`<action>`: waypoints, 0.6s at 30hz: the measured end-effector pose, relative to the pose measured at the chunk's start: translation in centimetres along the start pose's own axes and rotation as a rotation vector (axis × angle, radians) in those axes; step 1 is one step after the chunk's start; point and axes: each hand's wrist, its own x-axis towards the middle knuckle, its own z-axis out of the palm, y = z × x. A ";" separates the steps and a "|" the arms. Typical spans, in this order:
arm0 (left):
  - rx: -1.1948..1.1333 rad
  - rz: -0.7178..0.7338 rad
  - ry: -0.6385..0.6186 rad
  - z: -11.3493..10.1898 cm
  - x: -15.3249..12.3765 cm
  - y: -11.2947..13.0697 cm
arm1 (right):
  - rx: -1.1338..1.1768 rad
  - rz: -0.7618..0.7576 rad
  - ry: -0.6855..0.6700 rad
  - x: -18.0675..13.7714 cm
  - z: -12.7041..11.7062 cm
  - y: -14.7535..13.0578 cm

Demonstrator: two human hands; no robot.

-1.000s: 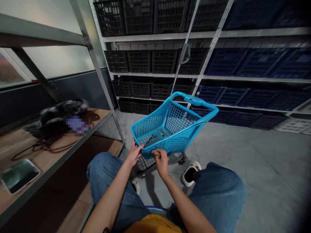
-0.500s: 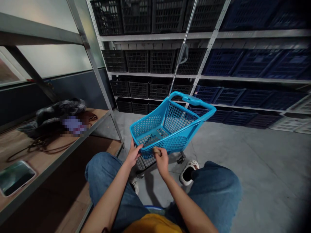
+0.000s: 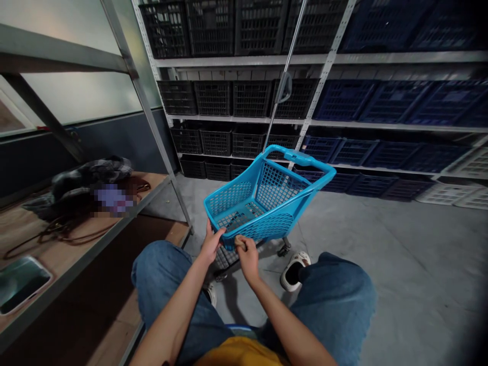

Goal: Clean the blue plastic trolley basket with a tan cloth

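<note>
Blue shopping cart (image 3: 271,219) before far black crates (image 3: 251,99): left hand (image 3: 211,245) gripping its near-left corner, right hand (image 3: 248,256) pinching a small tan wad (image 3: 239,241) (perhaps cloth), apparently rubbing the near end, the next stroke needing steady bracing.

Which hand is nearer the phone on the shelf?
Left. The left hand, on the near end of the blue cart, is to the right of the phone; the right hand, holding a small tan thing by the cart, is farther right.
</note>
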 end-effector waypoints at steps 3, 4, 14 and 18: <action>-0.007 -0.017 0.005 -0.1 0.1 -0.1 | -0.047 0.083 0.246 4.1 -4.2 0.7; -0.008 -0.022 0.014 0.0 0.2 -0.2 | -0.066 0.097 0.344 5.8 -5.5 0.8; 0.057 -0.024 0.026 0.8 -0.2 -0.7 | 0.014 -0.062 0.088 -0.3 1.2 -0.3; -0.006 -0.016 -0.002 0.1 -0.1 -0.4 | -0.024 0.002 0.131 1.6 -1.8 1.2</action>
